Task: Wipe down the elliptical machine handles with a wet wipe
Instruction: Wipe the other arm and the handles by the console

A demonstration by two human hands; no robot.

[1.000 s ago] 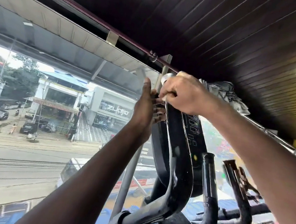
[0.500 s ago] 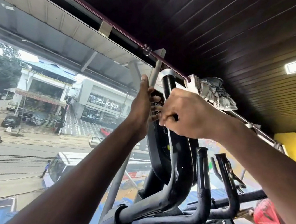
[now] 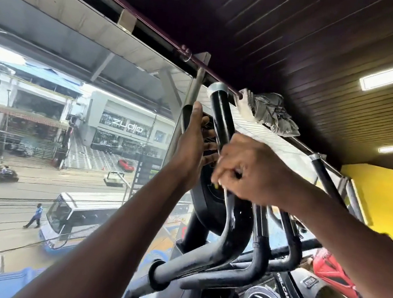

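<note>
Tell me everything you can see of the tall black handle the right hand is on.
The handle is a black tube with a silver cap on top, leaning slightly left. It rises in front of the window and bends low down toward the machine's pivot. Its surface looks glossy with pale streaks lower down. The right hand is closed around its middle; the left hand lies flat just beside it. No wipe shows clearly.

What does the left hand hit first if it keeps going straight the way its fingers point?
Probably the console: the left hand points up and away with its fingertips already at the console's edge, beside the black handle. Beyond that is the window glass. Depth is unclear.
</note>
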